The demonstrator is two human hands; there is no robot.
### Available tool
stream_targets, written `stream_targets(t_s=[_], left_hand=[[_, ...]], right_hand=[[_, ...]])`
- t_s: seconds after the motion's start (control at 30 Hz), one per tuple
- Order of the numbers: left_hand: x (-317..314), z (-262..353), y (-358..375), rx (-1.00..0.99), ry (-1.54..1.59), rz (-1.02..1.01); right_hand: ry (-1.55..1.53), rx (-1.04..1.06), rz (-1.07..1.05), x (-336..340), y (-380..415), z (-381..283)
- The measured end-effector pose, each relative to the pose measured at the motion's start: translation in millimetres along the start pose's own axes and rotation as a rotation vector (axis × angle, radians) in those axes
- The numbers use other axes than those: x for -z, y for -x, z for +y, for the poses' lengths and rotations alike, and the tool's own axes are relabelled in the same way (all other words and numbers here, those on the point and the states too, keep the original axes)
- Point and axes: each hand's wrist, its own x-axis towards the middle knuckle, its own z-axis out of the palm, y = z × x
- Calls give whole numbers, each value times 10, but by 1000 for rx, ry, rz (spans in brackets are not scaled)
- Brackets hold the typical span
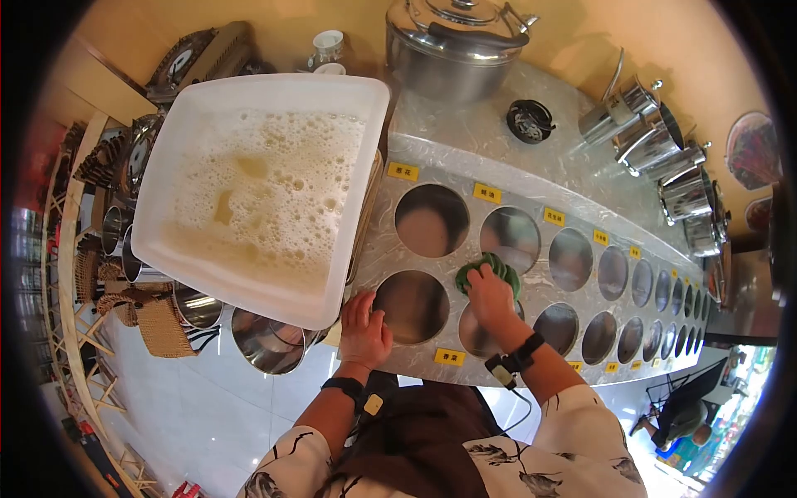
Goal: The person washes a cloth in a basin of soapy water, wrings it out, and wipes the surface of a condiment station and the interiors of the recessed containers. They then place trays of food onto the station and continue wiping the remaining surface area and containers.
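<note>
My right hand [491, 299] presses a bunched green cloth [501, 267] onto the grey marbled counter [452, 261], between a back-row round opening [510, 236] and a front-row one. Its fingers are closed on the cloth. My left hand [365, 334] lies at the counter's left front edge with its fingers stretched out, beside the nearest front-row opening [411, 307]. It holds nothing. To the left stands a white plastic tub [378, 108] of cloudy, foamy liquid [274, 191].
Two rows of round openings run off to the right, with yellow labels [487, 192] beside them. On the raised ledge are a large steel pot [452, 62], a small black dish [530, 121] and several steel canisters [623, 112]. Steel bowls [266, 344] sit below the tub.
</note>
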Motion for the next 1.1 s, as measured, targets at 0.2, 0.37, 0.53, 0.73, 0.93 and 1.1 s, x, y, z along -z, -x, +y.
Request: stream_targets(t_s=[0.2, 0.37, 0.53, 0.73, 0.93, 1.1], left_hand=[[-3, 7, -18, -11, 3, 1], [-30, -18, 7, 3, 30, 13], [-15, -4, 16, 23, 13, 13], [-15, -16, 9, 16, 37, 20], [-25, -14, 22, 31, 49, 24], [-28, -19, 48, 31, 79, 3]], right_hand=[[-5, -38, 71, 50, -424, 43], [16, -31, 115, 25, -906, 103], [-98, 7, 2, 54, -316, 171], [-23, 37, 17, 80, -480, 177], [73, 131, 41, 54, -479, 158], [134, 170, -23, 11, -381, 167]])
